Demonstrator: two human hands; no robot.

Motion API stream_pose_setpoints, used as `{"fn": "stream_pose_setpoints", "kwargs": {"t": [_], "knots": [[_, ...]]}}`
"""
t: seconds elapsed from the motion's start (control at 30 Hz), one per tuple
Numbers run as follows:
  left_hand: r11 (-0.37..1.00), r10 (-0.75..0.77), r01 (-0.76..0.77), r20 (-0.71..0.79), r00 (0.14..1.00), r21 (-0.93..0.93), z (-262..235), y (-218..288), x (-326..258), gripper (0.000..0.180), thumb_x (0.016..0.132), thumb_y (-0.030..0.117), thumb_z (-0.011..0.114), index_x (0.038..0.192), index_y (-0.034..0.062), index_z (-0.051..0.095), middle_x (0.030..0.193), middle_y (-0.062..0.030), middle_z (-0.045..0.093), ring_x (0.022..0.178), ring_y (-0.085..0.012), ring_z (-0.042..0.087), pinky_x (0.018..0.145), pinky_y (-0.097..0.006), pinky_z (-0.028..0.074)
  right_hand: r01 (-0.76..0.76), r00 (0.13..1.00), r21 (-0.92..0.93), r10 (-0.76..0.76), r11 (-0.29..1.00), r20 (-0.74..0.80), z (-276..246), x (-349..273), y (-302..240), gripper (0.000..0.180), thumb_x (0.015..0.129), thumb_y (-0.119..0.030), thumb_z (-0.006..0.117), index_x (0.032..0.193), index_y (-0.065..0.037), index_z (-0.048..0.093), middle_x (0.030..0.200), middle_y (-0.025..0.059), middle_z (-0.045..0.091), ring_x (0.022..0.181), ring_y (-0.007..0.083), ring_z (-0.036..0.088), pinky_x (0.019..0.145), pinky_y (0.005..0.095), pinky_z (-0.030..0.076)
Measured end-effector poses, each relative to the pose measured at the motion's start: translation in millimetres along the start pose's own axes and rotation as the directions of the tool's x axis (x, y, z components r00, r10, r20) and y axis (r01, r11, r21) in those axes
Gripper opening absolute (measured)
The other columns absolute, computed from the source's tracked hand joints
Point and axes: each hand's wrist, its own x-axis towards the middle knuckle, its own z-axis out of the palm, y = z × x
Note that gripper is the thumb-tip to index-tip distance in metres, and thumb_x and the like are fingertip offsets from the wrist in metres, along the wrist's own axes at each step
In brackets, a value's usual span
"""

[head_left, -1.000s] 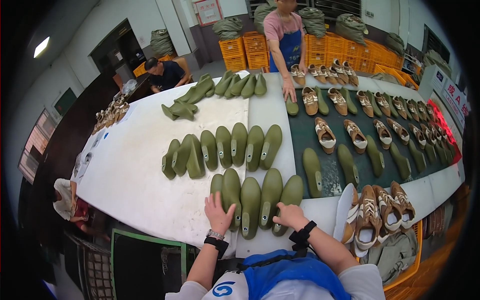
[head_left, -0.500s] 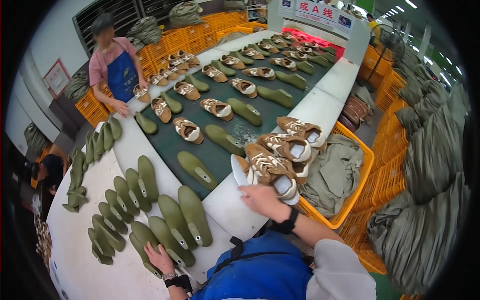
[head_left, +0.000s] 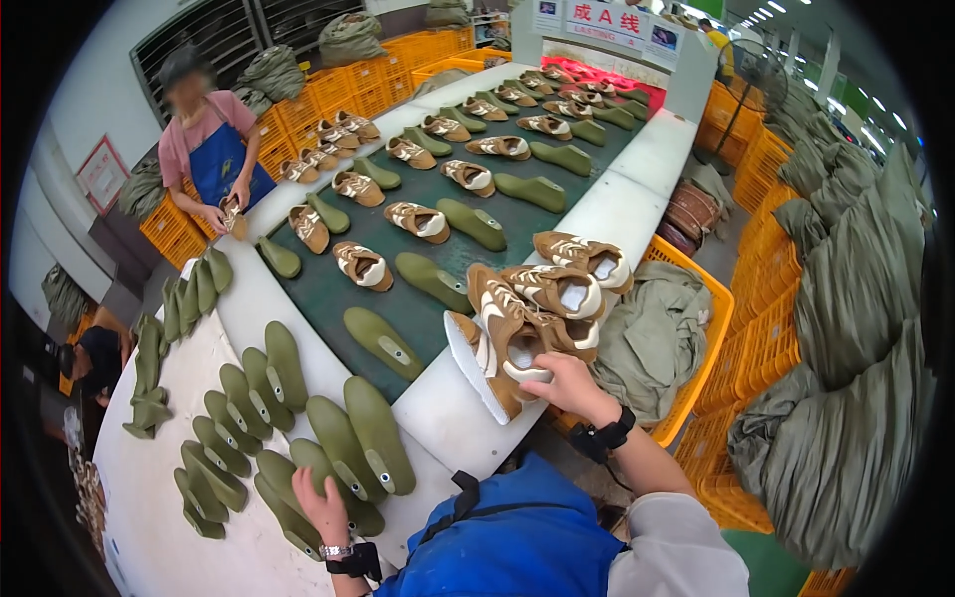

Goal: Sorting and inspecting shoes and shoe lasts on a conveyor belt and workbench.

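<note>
Green conveyor belt (head_left: pixel 328 289) between white tables (head_left: pixel 149 517), orange crates (head_left: pixel 766 338)

I count about thirteen green shoe lasts (head_left: pixel 376 433) on the white desk (head_left: pixel 159 527) near my left hand (head_left: pixel 323 507), plus a second cluster of roughly eight farther left. By my right hand (head_left: pixel 567 386) there are four brown-and-white shoes (head_left: pixel 557 291) in a pile. On the green belt (head_left: pixel 328 294) I make out about sixteen more shoes and about fifteen lasts, the far ones too small to count exactly. Two other people are in view.
</note>
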Motion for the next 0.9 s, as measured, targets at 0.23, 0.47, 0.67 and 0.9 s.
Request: {"fn": "stream_pose_setpoints", "kwargs": {"t": [0.23,0.47,0.67,0.9], "knots": [[0.949,0.304,-0.291,0.096,0.948,-0.122,-5,97,27,0.045,0.073,0.005,0.065,0.116,0.0006,0.052,0.126,-0.0185,0.046,0.122,-0.0373,0.039,0.102,-0.043,0.033,-0.377,0.920,0.914,-0.055,0.148,0.388,16,10,-37,0.026,0.086,-0.013,0.059,0.110,-0.002,0.054,0.096,0.0012,0.060,0.083,0.0079,0.056,0.074,0.0226,0.045],[0.849,0.134,-0.070,0.086,0.987,-0.524,-29,115,70,0.059,0.072,0.008,0.069,0.125,0.0009,0.044,0.127,-0.0156,0.047,0.120,-0.0263,0.042,0.100,-0.036,0.034,-0.550,0.792,0.828,-0.381,-0.105,0.478,39,2,-45,0.056,0.089,-0.031,0.052,0.130,0.005,0.039,0.126,0.0137,0.051,0.114,0.0202,0.052,0.098,0.0320,0.040],[0.736,-0.070,0.300,0.373,0.925,-0.607,-37,80,52,0.017,0.078,0.008,0.066,0.092,-0.0014,0.063,0.080,-0.0008,0.061,0.072,-0.0068,0.055,0.065,-0.022,0.045,-0.734,0.662,0.653,-0.412,-0.188,0.626,70,-18,-7,0.056,0.091,-0.036,0.049,0.129,0.004,0.042,0.123,0.0150,0.054,0.111,0.0221,0.054,0.095,0.0324,0.043],[0.599,-0.242,0.454,0.392,0.888,-0.659,-18,54,28,0.014,0.084,0.012,0.063,0.083,-0.0028,0.064,0.073,0.0008,0.061,0.065,-0.0055,0.052,0.060,-0.021,0.043,-0.873,0.473,0.438,-0.595,-0.216,0.650,59,-4,-37,0.051,0.094,-0.037,0.046,0.131,-0.003,0.040,0.118,0.0131,0.057,0.101,0.0227,0.060,0.076,0.0311,0.050]]}}
